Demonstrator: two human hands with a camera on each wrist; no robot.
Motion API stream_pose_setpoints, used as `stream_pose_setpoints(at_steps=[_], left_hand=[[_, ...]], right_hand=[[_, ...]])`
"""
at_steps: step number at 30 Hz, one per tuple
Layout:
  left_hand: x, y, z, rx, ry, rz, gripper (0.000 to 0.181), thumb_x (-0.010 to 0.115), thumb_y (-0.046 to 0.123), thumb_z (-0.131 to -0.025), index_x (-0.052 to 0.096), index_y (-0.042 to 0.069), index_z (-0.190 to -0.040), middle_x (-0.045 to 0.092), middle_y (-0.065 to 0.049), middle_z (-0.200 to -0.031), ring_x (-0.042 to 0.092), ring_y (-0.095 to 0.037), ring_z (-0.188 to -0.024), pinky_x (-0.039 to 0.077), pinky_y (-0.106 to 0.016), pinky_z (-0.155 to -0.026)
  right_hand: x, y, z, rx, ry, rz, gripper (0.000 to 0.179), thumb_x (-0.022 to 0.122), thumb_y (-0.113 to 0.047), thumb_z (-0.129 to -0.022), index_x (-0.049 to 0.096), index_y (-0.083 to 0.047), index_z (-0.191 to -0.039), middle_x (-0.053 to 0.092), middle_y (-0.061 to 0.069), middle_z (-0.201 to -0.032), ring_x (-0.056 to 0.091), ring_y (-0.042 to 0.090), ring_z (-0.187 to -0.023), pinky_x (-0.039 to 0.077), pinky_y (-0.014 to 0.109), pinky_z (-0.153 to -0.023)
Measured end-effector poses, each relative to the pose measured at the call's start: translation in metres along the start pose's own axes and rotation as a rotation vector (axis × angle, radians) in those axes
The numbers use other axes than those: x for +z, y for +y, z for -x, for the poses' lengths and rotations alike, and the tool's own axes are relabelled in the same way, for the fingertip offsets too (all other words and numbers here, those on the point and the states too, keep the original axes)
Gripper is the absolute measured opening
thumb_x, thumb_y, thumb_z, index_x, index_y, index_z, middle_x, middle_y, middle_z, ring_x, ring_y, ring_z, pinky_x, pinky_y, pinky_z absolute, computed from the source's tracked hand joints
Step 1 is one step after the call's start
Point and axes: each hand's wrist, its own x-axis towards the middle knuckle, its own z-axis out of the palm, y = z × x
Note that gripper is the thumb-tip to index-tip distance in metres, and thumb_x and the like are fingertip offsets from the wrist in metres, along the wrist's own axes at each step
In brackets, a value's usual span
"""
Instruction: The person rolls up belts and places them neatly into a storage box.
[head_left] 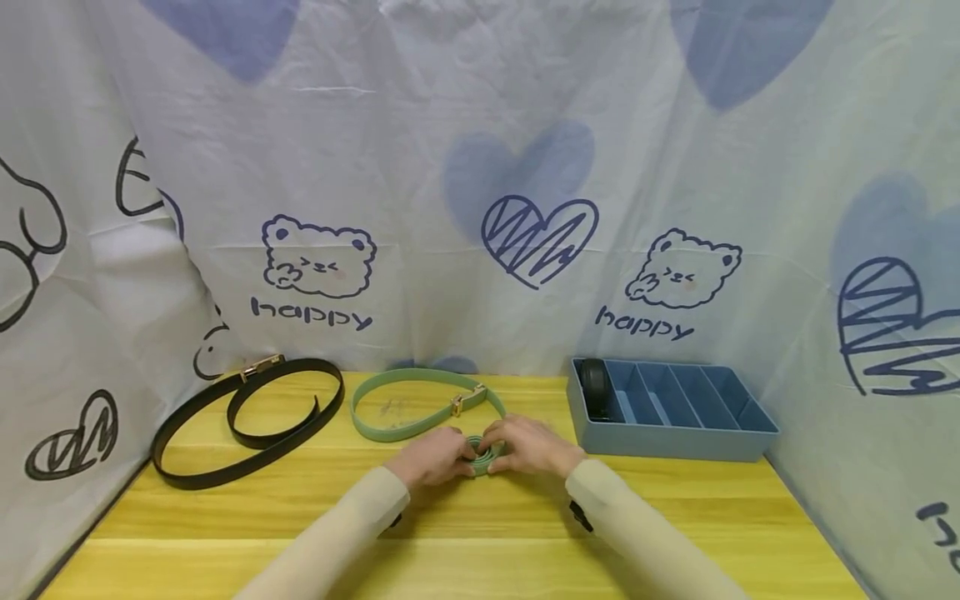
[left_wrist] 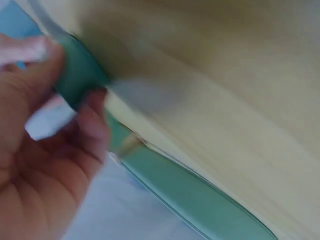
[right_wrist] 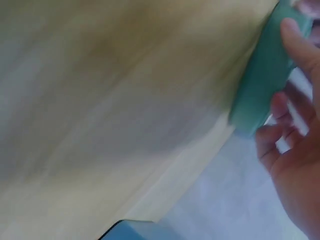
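Note:
A green belt [head_left: 411, 374] lies on edge on the wooden table, one end wound into a small coil [head_left: 481, 467] between the two hands. The left hand [head_left: 437, 456] pinches the coil's left side; in the left wrist view its thumb and fingers are curled about the green strap [left_wrist: 80, 70], somewhat blurred. From the other side the right hand [head_left: 528, 446] grips the coil, its thumb along the strap [right_wrist: 262, 75] in the right wrist view. Behind the hands, the belt's uncoiled part loops to the left, with its gold buckle [head_left: 457, 406] toward the loop's right side.
A black belt [head_left: 180, 481] lies loosely looped on the table [head_left: 480, 558] at the left. At the right stands a blue-grey divided box [head_left: 675, 442], with a rolled black belt [head_left: 596, 387] in its leftmost compartment. A patterned white cloth [head_left: 420, 250] hangs behind and at both sides.

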Motion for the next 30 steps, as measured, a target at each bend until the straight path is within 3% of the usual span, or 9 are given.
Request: stream_pose_setpoints(at_steps=[2,5,10,14,16,19,24,27,30], left_hand=[[-0.002,-0.007,0.0,0.036,-0.019,0.043,0.011,0.07,0.025,-0.091,0.073,0.017,-0.085,0.063,0.007,-0.078,0.047,-0.005,-0.069,0.042,-0.02,-0.064],[-0.002,-0.012,0.002,0.023,-0.022,0.063,0.008,0.07,0.024,-0.091,0.074,0.017,-0.089,0.062,0.007,-0.082,0.049,-0.005,-0.072,0.044,-0.022,-0.065],[0.002,-0.004,0.004,-0.074,0.014,-0.04,0.012,0.07,0.028,-0.091,0.076,0.019,-0.097,0.066,0.004,-0.087,0.058,-0.01,-0.078,0.051,-0.029,-0.069],[0.006,0.0,0.002,-0.094,0.089,-0.103,0.014,0.071,0.033,-0.09,0.075,0.019,-0.09,0.067,0.002,-0.081,0.061,-0.013,-0.072,0.051,-0.031,-0.063],[0.008,-0.001,0.001,-0.072,0.112,-0.095,0.015,0.072,0.033,-0.089,0.075,0.019,-0.087,0.068,0.002,-0.08,0.062,-0.012,-0.071,0.052,-0.03,-0.063],[0.008,-0.006,-0.001,-0.018,0.103,-0.034,0.012,0.073,0.029,-0.088,0.077,0.017,-0.089,0.07,0.004,-0.082,0.062,-0.01,-0.074,0.052,-0.026,-0.067],[0.005,-0.017,-0.001,0.049,0.048,0.066,0.018,0.071,0.024,-0.09,0.078,0.015,-0.102,0.068,0.004,-0.089,0.057,-0.005,-0.078,0.05,-0.022,-0.073],[0.004,-0.019,0.001,0.06,0.027,0.101,0.022,0.07,0.025,-0.091,0.077,0.014,-0.108,0.065,0.003,-0.09,0.054,-0.004,-0.076,0.049,-0.02,-0.07],[0.004,-0.016,0.005,0.055,0.036,0.103,0.021,0.069,0.023,-0.091,0.076,0.014,-0.109,0.062,0.001,-0.091,0.051,-0.004,-0.074,0.048,-0.02,-0.068]], right_hand=[[-0.002,0.004,-0.001,-0.013,-0.013,-0.004,0.03,0.073,-0.04,-0.086,0.074,-0.026,-0.113,0.064,-0.006,-0.131,0.059,0.015,-0.113,0.05,0.036,-0.094],[-0.003,0.002,-0.004,-0.055,0.021,0.039,0.028,0.073,-0.04,-0.085,0.076,-0.023,-0.108,0.067,-0.003,-0.127,0.06,0.014,-0.103,0.051,0.031,-0.086],[0.004,-0.008,-0.004,-0.038,0.11,0.133,0.025,0.074,-0.044,-0.083,0.079,-0.025,-0.098,0.073,-0.012,-0.099,0.054,0.007,-0.082,0.046,0.023,-0.067],[0.009,-0.015,-0.003,0.016,0.152,0.136,0.019,0.075,-0.043,-0.084,0.079,-0.025,-0.089,0.07,-0.014,-0.084,0.049,0.007,-0.075,0.042,0.024,-0.062],[0.008,-0.015,-0.003,0.018,0.151,0.126,0.018,0.075,-0.042,-0.084,0.079,-0.025,-0.089,0.07,-0.013,-0.082,0.05,0.009,-0.076,0.041,0.026,-0.065],[0.004,-0.007,-0.002,0.031,0.115,0.058,0.019,0.075,-0.042,-0.084,0.078,-0.028,-0.096,0.073,-0.012,-0.097,0.05,0.011,-0.082,0.037,0.03,-0.073],[-0.004,0.008,-0.002,0.029,0.022,-0.11,0.023,0.076,-0.038,-0.085,0.077,-0.028,-0.106,0.065,-0.004,-0.13,0.054,0.017,-0.113,0.034,0.042,-0.095],[-0.003,0.011,-0.003,-0.016,-0.002,-0.121,0.023,0.074,-0.037,-0.087,0.077,-0.025,-0.107,0.064,0.0,-0.132,0.059,0.016,-0.119,0.04,0.045,-0.104],[0.001,0.008,-0.003,-0.049,0.025,-0.094,0.022,0.073,-0.035,-0.088,0.078,-0.021,-0.104,0.068,0.002,-0.126,0.064,0.016,-0.113,0.049,0.04,-0.099]])
